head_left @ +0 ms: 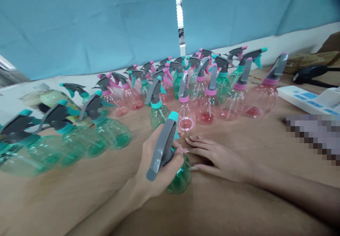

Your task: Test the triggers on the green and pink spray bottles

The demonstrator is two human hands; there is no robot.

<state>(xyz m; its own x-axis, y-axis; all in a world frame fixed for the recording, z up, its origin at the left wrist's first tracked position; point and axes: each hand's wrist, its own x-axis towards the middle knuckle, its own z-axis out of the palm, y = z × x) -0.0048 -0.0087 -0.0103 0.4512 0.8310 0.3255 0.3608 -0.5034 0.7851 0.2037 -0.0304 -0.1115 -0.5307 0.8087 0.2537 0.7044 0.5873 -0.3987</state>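
A see-through green spray bottle with a grey and teal trigger head stands tilted a little in front of me. My left hand is closed round its neck, just under the trigger head. On the bottle's right side, my right hand rests low over the table with its fingers stretched out and its fingertips close to the bottle. Whether they touch it I cannot tell. Just beyond my hands stand another green spray bottle and a pink spray bottle.
Several green spray bottles line the left side, and a crowd of pink and green ones fills the back. A white device with blue labels lies at the right, near a black strap-like object. A blue sheet hangs behind.
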